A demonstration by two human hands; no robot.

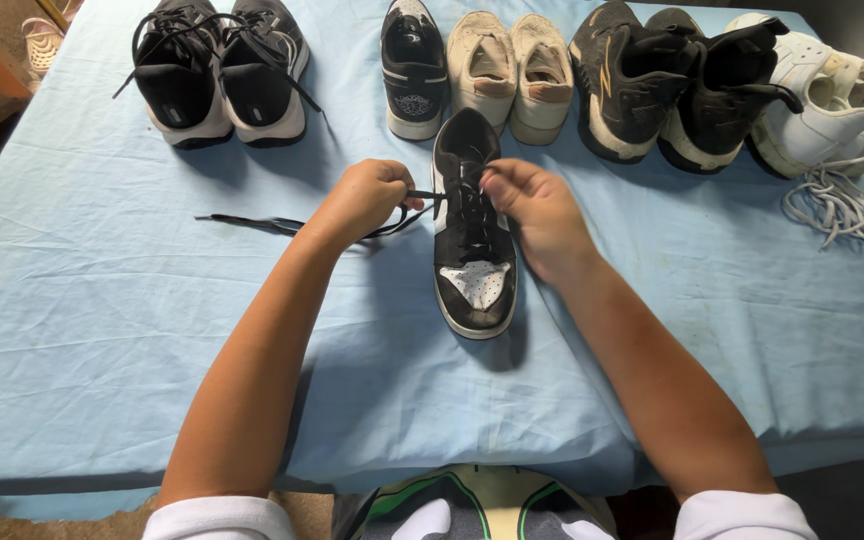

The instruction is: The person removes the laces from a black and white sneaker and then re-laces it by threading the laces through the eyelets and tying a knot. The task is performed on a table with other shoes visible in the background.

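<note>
The left hand (367,198) pinches a black lace (252,223) that trails out to its left across the blue cloth (102,300). Just right of that grip lies a black-and-white sneaker (472,235), the right hand (537,205) gripping its laces. Beyond both hands stands a row of shoes (512,70).

1. The surface (102,330) is covered with a creased light blue cloth.
2. At its middle lies a black-and-white shoe (472,225), toe pointing to 6 o'clock.
3. A black lace (252,222) trails from it toward 9 o'clock.
4. At 11 o'clock stands a black pair (222,75).
5. At 12 o'clock sit a single black shoe (413,70) and a beige pair (512,75).
6. At 1 o'clock is another black pair (672,85).
7. At 2 o'clock lie white shoes (832,100), with a loose white lace (837,205) beside them.
</note>
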